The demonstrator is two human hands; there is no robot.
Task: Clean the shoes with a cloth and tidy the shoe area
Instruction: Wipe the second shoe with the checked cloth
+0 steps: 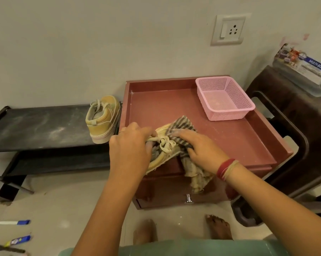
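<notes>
Shoe (158, 161), yellow sneaker with pale knotted laces, up in both hands over the front left edge of the reddish-brown cabinet (229, 141). Left hand (130, 145) wrapped round its near side by the laces, fingers curled in, solid grip. Right hand (202, 146) laid flat-ish on the striped cloth (183, 126), fingers mostly straight and pressing it onto the top of the shoe, thumb out of sight; rest of the cloth dangling down in front of the cabinet drawer. Red bangles (227, 169) on that wrist. Second shoe (102, 119), same yellow, parked upright at the right end of the dusty black rack (36, 130), heel toward the camera, just beside the cabinet. Pink basket (228, 115) sitting in the far right corner of the cabinet's tray-like top, well apart from the hands. Wall socket (229, 29) up above that. Dark plastic chair (285, 111) off to the right with a labelled box (301, 67) on it. Down on the floor at bottom left: a blue-capped marker (14, 222) and a small blue tube (17, 241). Two bare feet (145, 231) at the bottom, in front of the cabinet.
</notes>
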